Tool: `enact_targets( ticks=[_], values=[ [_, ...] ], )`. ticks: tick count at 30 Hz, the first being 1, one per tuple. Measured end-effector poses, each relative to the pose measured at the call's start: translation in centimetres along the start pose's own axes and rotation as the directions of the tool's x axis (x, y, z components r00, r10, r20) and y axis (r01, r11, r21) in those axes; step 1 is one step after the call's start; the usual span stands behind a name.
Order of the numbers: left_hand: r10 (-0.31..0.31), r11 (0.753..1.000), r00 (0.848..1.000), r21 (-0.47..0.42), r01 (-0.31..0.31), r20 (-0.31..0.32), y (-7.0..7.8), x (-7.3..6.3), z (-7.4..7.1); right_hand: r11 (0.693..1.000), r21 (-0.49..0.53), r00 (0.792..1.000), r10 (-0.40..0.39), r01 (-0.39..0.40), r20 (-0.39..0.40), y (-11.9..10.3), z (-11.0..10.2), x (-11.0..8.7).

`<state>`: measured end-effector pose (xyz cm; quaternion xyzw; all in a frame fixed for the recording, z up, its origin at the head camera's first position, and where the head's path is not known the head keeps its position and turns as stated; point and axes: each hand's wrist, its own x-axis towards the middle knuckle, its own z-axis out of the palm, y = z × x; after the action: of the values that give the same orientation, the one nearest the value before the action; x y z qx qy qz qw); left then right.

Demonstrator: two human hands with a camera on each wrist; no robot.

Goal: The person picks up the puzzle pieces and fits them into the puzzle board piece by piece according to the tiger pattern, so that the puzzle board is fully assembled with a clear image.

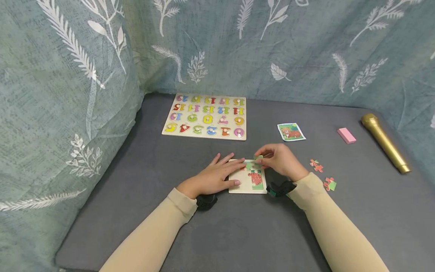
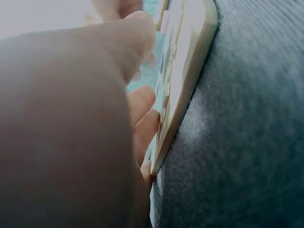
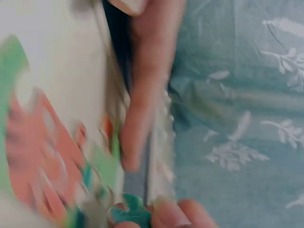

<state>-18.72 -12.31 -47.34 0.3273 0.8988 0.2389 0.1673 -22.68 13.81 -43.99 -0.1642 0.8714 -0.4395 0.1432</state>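
Observation:
A small pale puzzle board (image 1: 242, 188) lies on the grey table, partly filled with red and green pieces (image 1: 256, 179). My left hand (image 1: 221, 174) rests across the board's left side, its fingers spread and mostly straight; its thumb lies on the bare wood. At the top right corner, my right hand (image 1: 279, 160) pinches a green puzzle piece (image 3: 133, 212) between thumb and fingers. The right wrist view is blurred, but it shows that piece close to the fitted green ones. The board's edge (image 2: 187, 78) shows beside my left fingers in the left wrist view.
Loose puzzle pieces (image 1: 318, 167) and more pieces (image 1: 329, 184) lie right of my right hand. Behind are a number board (image 1: 204, 135) and a picture card (image 1: 291, 132). A pink block (image 1: 346, 135) and a gold microphone-shaped object (image 1: 385, 142) lie at the right.

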Motion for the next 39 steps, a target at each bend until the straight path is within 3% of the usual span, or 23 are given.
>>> enact_targets(
  ticks=[4, 9, 15, 18, 24, 27, 30, 32, 34, 37, 39],
  values=[
    [0.007, 1.0, 1.0, -0.004, -0.007, 0.005, 0.2, 0.0, 0.2, 1.0, -0.003, 0.998, -0.016, 0.016, -0.054, 0.6, 1.5, 0.1],
    [0.007, 1.0, 1.0, 0.018, -0.007, 0.002, 0.3, 0.1, 0.0, 0.998, -0.058, 0.992, -0.046, 0.04, -0.115, 0.9, 1.6, 0.0],
    [0.02, 0.999, 1.0, 0.026, -0.02, 0.009, 0.3, 0.0, -0.3, 0.997, -0.074, 0.996, -0.037, 0.03, -0.086, 0.9, 1.1, 0.0],
    [0.011, 0.999, 1.0, 0.033, -0.012, 0.014, 0.2, -0.1, -0.3, 0.987, -0.144, 0.995, -0.081, 0.073, -0.053, 1.3, 1.5, 0.1],
    [-0.004, 0.998, 1.0, 0.061, 0.003, 0.015, 0.1, -0.2, 0.0, 0.947, -0.281, 0.981, -0.18, 0.154, -0.071, 1.4, 2.3, -0.1],
    [-0.011, 0.997, 1.0, 0.078, 0.009, 0.02, 0.2, -0.2, 0.0, 0.874, -0.422, 0.959, -0.282, 0.242, -0.034, 0.7, 2.2, -0.6],
    [-0.01, 0.996, 1.0, 0.084, 0.008, 0.026, 0.4, -0.2, 0.0, 0.754, -0.579, 0.934, -0.357, 0.309, 0.033, -0.2, 2.3, -1.8],
    [-0.006, 0.996, 0.999, 0.091, 0.003, 0.034, 0.6, -0.3, 0.0, 0.678, -0.66, 0.928, -0.364, 0.324, 0.082, -0.8, 2.5, -2.7],
    [-0.002, 0.995, 0.999, 0.099, -0.002, 0.039, 0.7, -0.3, -0.1, 0.625, -0.715, 0.934, -0.339, 0.313, 0.112, -1.1, 2.7, -3.7],
    [-0.008, 0.993, 0.999, 0.122, 0.003, 0.045, 0.7, -0.3, -0.1, 0.569, -0.766, 0.94, -0.312, 0.301, 0.138, -1.0, 3.0, -4.7],
    [-0.015, 0.991, 0.999, 0.13, 0.01, 0.037, 0.6, -0.4, 0.0, 0.56, -0.771, 0.94, -0.311, 0.303, 0.144, -0.8, 3.1, -4.9]
  ],
)
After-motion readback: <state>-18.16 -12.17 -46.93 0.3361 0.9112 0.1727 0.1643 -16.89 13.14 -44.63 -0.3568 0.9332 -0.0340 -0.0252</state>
